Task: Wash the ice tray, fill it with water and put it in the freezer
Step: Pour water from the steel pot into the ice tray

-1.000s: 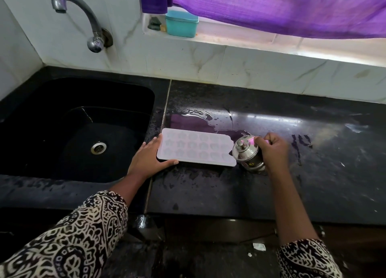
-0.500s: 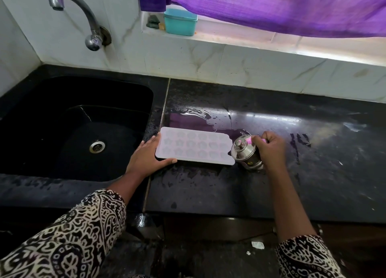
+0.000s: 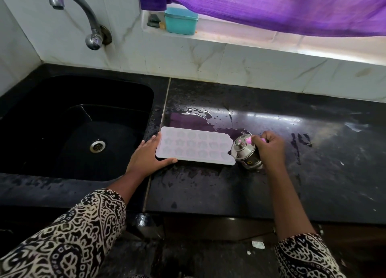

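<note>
A pale lilac ice tray (image 3: 195,145) with star-shaped cells lies flat on the black counter (image 3: 271,186), just right of the sink. My left hand (image 3: 146,156) holds its left end, thumb along the near edge and fingers against the short side. My right hand (image 3: 269,147) grips a small steel pot (image 3: 244,150) with a knobbed lid, tilted toward the tray's right end and touching it. Something pink shows under my right fingers.
A black sink (image 3: 79,127) with a steel drain lies to the left, under a curved tap (image 3: 87,21) that is not running. A puddle (image 3: 200,119) spreads behind the tray. A teal box (image 3: 180,21) sits on the window ledge beneath a purple curtain (image 3: 282,6).
Both hands, the tray and the pot stay almost where they were. The view has shifted slightly.
</note>
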Action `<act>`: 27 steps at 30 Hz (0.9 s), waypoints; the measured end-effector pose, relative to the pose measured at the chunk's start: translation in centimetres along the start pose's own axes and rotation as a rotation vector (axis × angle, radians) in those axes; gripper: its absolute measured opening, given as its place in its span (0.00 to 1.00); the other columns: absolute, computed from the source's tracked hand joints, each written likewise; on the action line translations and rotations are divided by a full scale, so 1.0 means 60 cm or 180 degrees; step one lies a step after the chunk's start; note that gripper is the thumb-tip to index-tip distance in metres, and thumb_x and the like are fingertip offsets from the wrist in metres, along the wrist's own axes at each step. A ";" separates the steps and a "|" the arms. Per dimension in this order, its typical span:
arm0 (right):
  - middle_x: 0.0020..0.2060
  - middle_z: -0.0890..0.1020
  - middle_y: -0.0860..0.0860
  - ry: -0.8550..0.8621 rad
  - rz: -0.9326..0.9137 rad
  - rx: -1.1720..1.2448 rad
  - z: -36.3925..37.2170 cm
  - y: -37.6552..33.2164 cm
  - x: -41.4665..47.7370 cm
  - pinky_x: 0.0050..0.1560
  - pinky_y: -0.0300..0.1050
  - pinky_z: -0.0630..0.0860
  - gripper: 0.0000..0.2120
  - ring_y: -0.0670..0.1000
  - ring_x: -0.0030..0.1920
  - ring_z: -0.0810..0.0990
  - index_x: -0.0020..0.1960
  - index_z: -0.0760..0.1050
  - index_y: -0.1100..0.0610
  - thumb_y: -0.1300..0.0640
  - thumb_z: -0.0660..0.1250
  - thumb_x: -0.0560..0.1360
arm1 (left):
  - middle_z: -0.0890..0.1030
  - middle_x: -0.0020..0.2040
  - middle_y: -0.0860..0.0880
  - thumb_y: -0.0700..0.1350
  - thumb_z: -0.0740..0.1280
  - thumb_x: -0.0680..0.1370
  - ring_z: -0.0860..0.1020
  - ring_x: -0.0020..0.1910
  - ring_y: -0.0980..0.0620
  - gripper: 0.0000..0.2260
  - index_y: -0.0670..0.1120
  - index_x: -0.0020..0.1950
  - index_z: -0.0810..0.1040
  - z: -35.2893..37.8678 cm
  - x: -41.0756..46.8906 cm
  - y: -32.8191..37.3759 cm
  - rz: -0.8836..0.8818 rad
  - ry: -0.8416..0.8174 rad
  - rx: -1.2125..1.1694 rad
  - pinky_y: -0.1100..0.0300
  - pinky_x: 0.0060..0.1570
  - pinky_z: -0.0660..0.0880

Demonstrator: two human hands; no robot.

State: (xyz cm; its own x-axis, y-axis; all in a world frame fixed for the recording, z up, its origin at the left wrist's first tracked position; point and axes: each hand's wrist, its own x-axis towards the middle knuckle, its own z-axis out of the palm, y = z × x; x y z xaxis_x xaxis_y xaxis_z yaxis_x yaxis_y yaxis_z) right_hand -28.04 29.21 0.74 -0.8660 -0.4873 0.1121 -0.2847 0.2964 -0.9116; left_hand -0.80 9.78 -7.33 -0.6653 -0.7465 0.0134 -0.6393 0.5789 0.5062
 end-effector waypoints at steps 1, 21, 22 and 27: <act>0.24 0.64 0.49 -0.0003 -0.0011 0.0000 0.000 0.000 0.000 0.31 0.41 0.60 0.18 0.48 0.28 0.61 0.28 0.62 0.54 0.65 0.70 0.68 | 0.59 0.78 0.50 0.79 0.56 0.60 0.57 0.77 0.55 0.56 0.49 0.80 0.51 0.000 0.000 0.000 0.0002 0.0002 0.0004 0.55 0.75 0.49; 0.24 0.67 0.50 -0.0053 0.0053 -0.0023 0.005 0.000 -0.005 0.29 0.40 0.63 0.17 0.47 0.26 0.63 0.29 0.64 0.55 0.64 0.70 0.69 | 0.59 0.78 0.50 0.78 0.57 0.60 0.56 0.77 0.55 0.55 0.49 0.80 0.51 -0.002 -0.002 0.002 0.0001 0.0001 -0.0015 0.56 0.75 0.48; 0.24 0.67 0.50 -0.0056 0.0063 -0.0022 0.004 0.000 -0.005 0.30 0.40 0.64 0.17 0.47 0.26 0.64 0.29 0.64 0.55 0.64 0.70 0.69 | 0.59 0.78 0.50 0.78 0.57 0.60 0.56 0.77 0.55 0.55 0.49 0.80 0.51 -0.002 -0.002 0.002 0.0001 0.0000 -0.0016 0.55 0.75 0.49; 0.24 0.66 0.50 -0.0055 0.0049 -0.0010 0.005 -0.001 -0.005 0.31 0.41 0.62 0.17 0.48 0.27 0.63 0.29 0.64 0.55 0.63 0.70 0.69 | 0.59 0.78 0.50 0.78 0.57 0.60 0.57 0.77 0.55 0.56 0.48 0.80 0.51 -0.002 -0.003 0.003 0.0006 0.0009 -0.0008 0.55 0.75 0.49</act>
State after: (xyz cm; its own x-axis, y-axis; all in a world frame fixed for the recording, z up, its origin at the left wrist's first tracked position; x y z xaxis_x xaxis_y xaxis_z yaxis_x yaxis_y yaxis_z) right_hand -27.63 29.10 0.61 -0.8630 -0.4969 0.0912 -0.2727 0.3064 -0.9120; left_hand -0.73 9.96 -7.13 -0.6654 -0.7463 0.0168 -0.6371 0.5794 0.5083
